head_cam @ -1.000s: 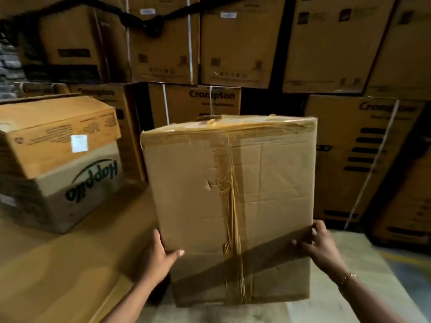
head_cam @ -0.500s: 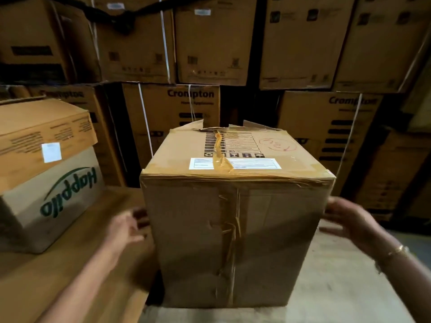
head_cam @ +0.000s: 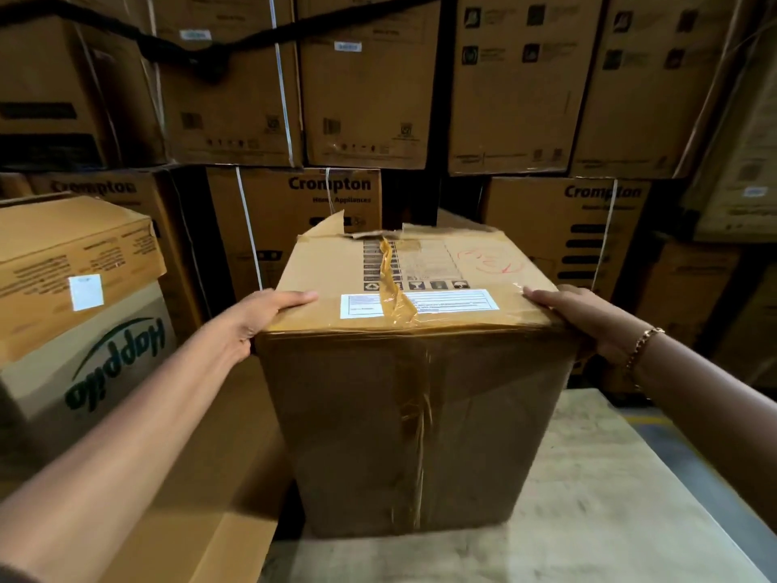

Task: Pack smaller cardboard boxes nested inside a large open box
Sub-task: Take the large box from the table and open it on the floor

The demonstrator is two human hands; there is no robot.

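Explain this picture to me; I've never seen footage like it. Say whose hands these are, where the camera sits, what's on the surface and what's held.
There is no machine here. A person works bare-handed, and one camera on their head looks forward and down, so the arms reach in from the bottom corners. The left hand and right hand, which wears a bracelet, lie over the near top corners of a taped box, fingers flat on its top. The box stands on a pale board. Its top carries a white label and loose tape. To the left sits an upside-down Happilo box with another box on it. Crompton cartons are stacked behind.
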